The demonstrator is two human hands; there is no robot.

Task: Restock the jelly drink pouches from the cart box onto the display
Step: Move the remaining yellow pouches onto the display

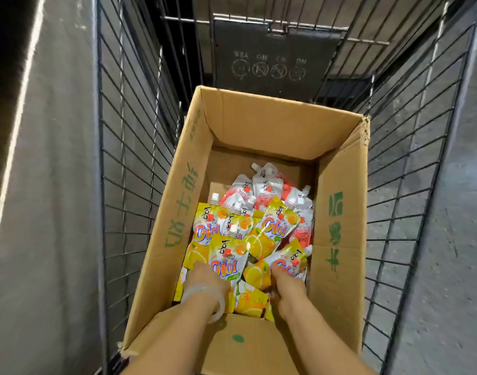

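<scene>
Jelly drink pouches [255,228] lie heaped in the cart box [337,212].
I see left hand [205,277] and right hand [282,280] among them; either grip I cannot tell; display unseen.

Premises: a shop. A wire shopping cart [129,147] with a child-seat flap [272,63] holds a cardboard box [337,212] of branded drink pouches [272,228]. Grey floor [448,239] beneath.

Both hands, left hand [205,277] and right hand [282,282], are down inside the cardboard box [337,212], walled close on either side; beyond the fingertips pouches [272,228] crowd the floor; past them lies bare box bottom [259,163]; cart wire [129,158] flanks the box; overhead stands open.
</scene>
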